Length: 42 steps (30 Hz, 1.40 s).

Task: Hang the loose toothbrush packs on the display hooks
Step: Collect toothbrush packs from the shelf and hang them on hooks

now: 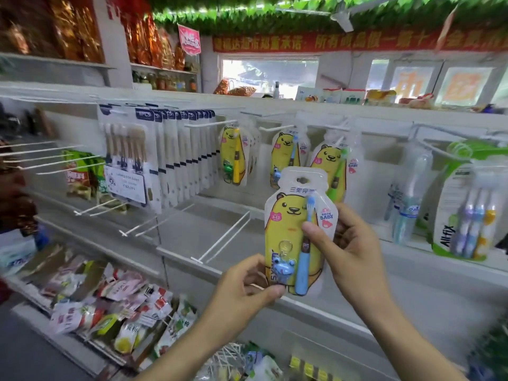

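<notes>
I hold up one yellow bear toothbrush pack (288, 224) with a blue brush and a blue keyring toy, upright in front of the display. My left hand (244, 287) pinches its lower left corner. My right hand (349, 243) grips its right edge, thumb across the brush. The pack's hang hole is at the top, below and in front of the hooks. Behind it, matching bear packs hang on white hooks: one with a yellow brush (233, 155), one with a blue brush (286, 152), one with a green brush (334, 166). A white hook (276, 128) juts out above the blue-brush pack.
White multi-brush packs (165, 155) fill hooks at left. Bare double-wire hooks (225, 240) stick out from the lower row. Green Allfix packs (464, 213) and a clear brush pack (409, 193) hang at right. Snack bags (110, 298) lie on the lower shelf.
</notes>
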Each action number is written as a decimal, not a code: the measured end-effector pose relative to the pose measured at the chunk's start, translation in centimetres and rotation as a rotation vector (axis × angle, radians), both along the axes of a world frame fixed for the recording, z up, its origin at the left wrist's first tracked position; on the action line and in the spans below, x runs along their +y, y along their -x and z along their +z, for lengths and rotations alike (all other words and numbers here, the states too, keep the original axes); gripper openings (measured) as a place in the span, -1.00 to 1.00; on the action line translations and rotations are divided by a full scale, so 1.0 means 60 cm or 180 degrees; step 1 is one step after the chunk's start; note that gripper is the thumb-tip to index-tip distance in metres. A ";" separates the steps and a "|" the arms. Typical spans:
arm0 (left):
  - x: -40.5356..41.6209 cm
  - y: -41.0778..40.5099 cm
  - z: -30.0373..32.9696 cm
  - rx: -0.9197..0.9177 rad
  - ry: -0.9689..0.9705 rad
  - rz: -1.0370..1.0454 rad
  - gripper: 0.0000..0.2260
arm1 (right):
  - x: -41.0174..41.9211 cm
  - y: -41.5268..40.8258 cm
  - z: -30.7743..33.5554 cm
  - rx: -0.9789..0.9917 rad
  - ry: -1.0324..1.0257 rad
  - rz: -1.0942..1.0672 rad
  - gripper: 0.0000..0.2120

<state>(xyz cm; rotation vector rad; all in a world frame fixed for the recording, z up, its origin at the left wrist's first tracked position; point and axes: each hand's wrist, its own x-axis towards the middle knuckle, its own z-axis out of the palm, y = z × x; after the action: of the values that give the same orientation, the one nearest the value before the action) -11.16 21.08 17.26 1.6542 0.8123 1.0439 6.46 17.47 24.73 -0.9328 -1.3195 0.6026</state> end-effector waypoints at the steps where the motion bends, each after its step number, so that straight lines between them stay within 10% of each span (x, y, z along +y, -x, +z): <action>1: 0.010 0.017 0.003 0.0031 -0.0038 -0.0038 -0.81 | 0.007 0.017 0.002 0.0013 -0.0006 -0.0048 -0.78; 42: 0.247 0.099 0.069 -0.0482 -0.0383 -0.1259 -0.81 | 0.140 0.131 0.073 0.0049 -0.0286 -0.1058 -0.84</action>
<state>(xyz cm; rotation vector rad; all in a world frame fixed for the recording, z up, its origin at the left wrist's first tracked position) -17.13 35.91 21.38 1.7233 0.3089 0.9346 -1.41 25.89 29.08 -1.0430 -1.1356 0.2909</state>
